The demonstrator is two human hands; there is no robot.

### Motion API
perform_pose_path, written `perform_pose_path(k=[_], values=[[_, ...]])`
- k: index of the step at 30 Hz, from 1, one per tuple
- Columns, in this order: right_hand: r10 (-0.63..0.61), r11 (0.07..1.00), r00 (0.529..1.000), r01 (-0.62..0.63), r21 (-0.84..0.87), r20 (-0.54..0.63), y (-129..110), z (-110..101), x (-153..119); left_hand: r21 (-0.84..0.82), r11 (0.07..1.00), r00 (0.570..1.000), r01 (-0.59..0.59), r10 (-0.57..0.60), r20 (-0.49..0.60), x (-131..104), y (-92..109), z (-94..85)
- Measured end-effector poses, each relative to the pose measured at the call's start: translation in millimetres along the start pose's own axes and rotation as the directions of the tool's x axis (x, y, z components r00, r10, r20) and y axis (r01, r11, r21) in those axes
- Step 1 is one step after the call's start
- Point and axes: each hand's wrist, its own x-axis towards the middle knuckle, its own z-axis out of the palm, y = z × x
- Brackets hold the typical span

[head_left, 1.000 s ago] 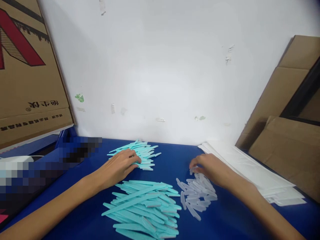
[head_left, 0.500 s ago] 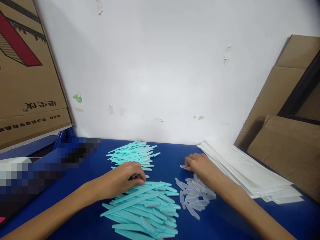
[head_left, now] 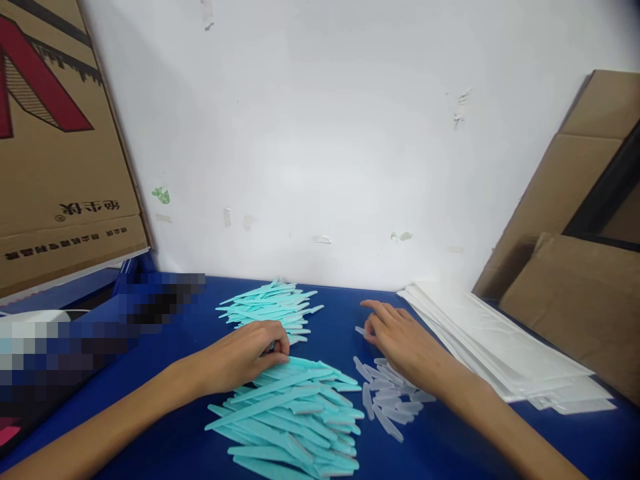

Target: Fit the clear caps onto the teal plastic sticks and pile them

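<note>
Turquoise eyebrow razors lie in a large near pile [head_left: 295, 420] and a smaller far pile [head_left: 270, 303]. My left hand [head_left: 255, 353] is closed between the two piles, its thumb and fingers together by the top of the near one. Whatever is inside those fingers is hidden. To the right, a clear plastic cap [head_left: 361, 330] sticks out from the thumb and curled fingers of my right hand [head_left: 395, 333], whose index finger points outward. Below this hand is a heap of similar clear caps [head_left: 387, 400], partly covered by the wrist.
White flat sheets or bags [head_left: 495, 340] are stacked on the blue table [head_left: 335, 317] at the right. Brown cardboard [head_left: 575, 293] leans behind them. A printed carton [head_left: 65, 167] stands at the left, and a white wall [head_left: 320, 133] closes off the back.
My right hand has shifted slightly left with the cap, and its index finger has stretched out. The left hand stays closed and has barely moved. The view has turned a little left.
</note>
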Motion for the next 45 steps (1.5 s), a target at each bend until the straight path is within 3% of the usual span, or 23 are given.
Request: perform_pose_path(k=[6, 11, 15, 21, 26, 35, 45], values=[[0.013, 0.995, 1.000, -0.013, 0.104, 0.002, -16, -26, 11, 0.007, 1.000, 1.000, -0.006, 0.006, -0.022, 1, 0, 0.6], [-0.003, 0.986, 1.000, 0.006, 0.168, -0.018, -19, -32, 13, 0.036, 0.999, 0.997, -0.026, 0.028, -0.074, 2, -8, 3.4], [-0.025, 0.959, 0.993, 0.056, 0.277, -0.113, -19, -28, 14, 0.065, 0.996, 0.993, -0.053, 0.059, -0.099, 3, -10, 3.9], [0.061, 0.908, 0.959, 0.061, 0.414, -0.275, -19, -25, 14, 0.068, 0.995, 0.991, -0.066, 0.073, -0.109, 3, -11, 4.7], [0.099, 0.904, 0.933, 0.061, 0.423, -0.345, -20, -27, 14, 0.062, 0.996, 0.990, -0.066, 0.073, -0.121, 3, -14, 5.3], [0.045, 0.900, 0.933, 0.117, 0.419, -0.356, -29, -26, 15, 0.042, 0.995, 0.988, -0.090, 0.094, -0.123, 3, -12, 5.3], [0.086, 0.932, 0.921, 0.060, 0.357, -0.379, -26, -31, 14, 0.026, 0.995, 0.984, -0.092, 0.095, -0.147, 2, -7, 2.5]])
